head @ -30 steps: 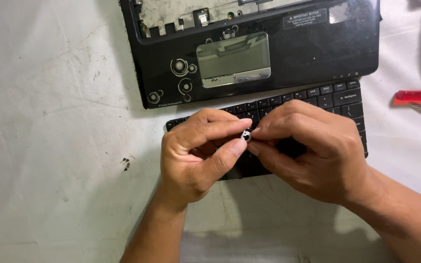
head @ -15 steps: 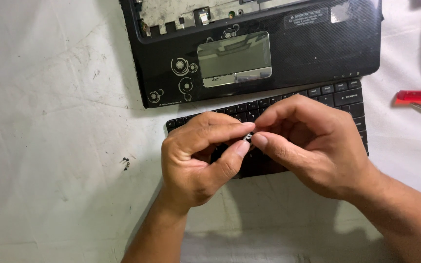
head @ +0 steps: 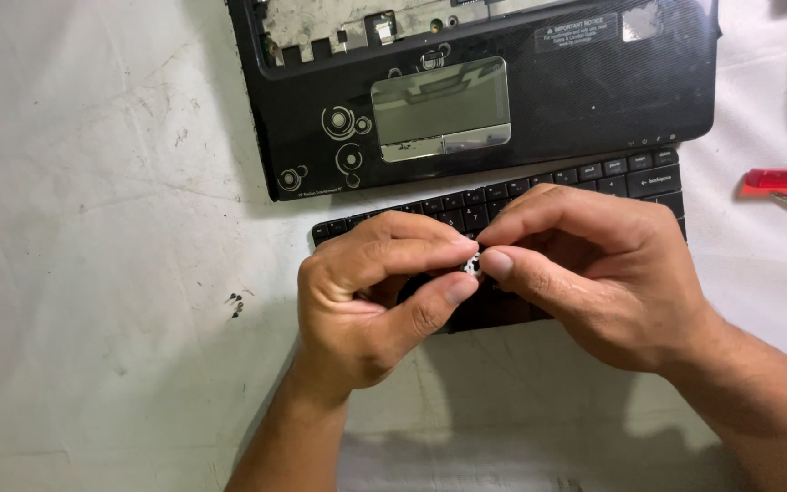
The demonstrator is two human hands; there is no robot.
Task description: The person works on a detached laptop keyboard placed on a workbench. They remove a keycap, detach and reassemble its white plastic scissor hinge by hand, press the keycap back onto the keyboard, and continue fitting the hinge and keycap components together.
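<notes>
We look down on a worn white counter (head: 93,273). Our left hand (head: 371,301) and right hand (head: 594,273) meet above a loose black keyboard (head: 594,178) that lies flat near the middle of the scene. Between the fingertips (head: 495,264) of both hands sits a small white clip (head: 472,265), pinched from the left by thumb and forefinger and from the right by the same pair. Both sets of fingers are closed almost fully, with only the tiny part between them; most of it is hidden, so we cannot tell its exact shape. The clip is held just above the keyboard's middle rows, apart from the keys as far as we can see.

Beyond the keyboard, at the far side, lies a black laptop shell (head: 594,100) with a grey touchpad (head: 441,107) and an open bay where the keyboard would sit. At the far right edge a red-handled screwdriver (head: 785,179) rests on the counter.

We judge the step in hand to be fine work on the clip itself, turning or straightening it. The next move calls for a light, steady pinch, since so small a part could slip or snap.
</notes>
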